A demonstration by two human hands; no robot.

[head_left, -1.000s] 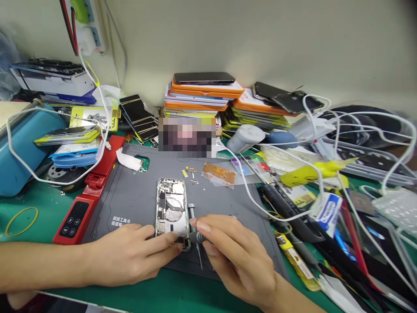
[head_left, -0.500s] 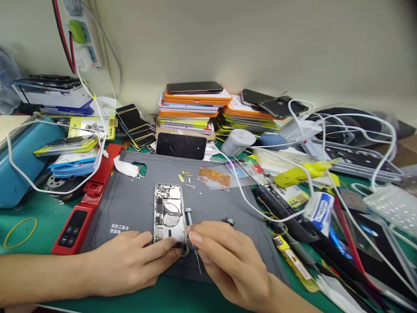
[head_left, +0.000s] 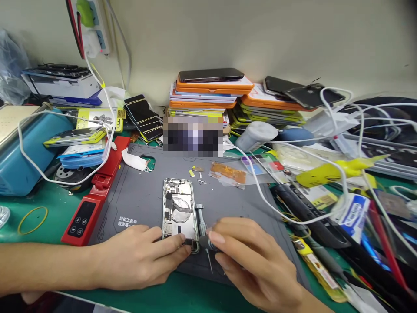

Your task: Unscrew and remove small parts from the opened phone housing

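An opened phone (head_left: 180,208) lies on a grey mat (head_left: 224,202), its inner parts bare. My left hand (head_left: 143,258) rests over its lower left corner, with the fingertips pressed on the lower end beside a small black part. A slim grey screwdriver (head_left: 201,217) lies along the phone's right edge, its thin shaft pointing towards me. Above it, my right hand (head_left: 257,258) is closed, thumb and fingers pinched. At its fingertips shows a small dark, rounded piece (head_left: 205,241), whose kind I cannot make out.
Small loose parts (head_left: 197,172) and an orange-brown sheet (head_left: 228,173) lie beyond the phone. A red device (head_left: 81,218) stands left of the mat. White cable (head_left: 250,200) loops across the right side, near tools. Stacked boxes (head_left: 202,104) line the wall.
The whole view has shifted, so things sit further right. My right hand has drawn slightly away from the phone's edge, with the dark piece now showing at its fingertips. My left fingers stay on the phone.
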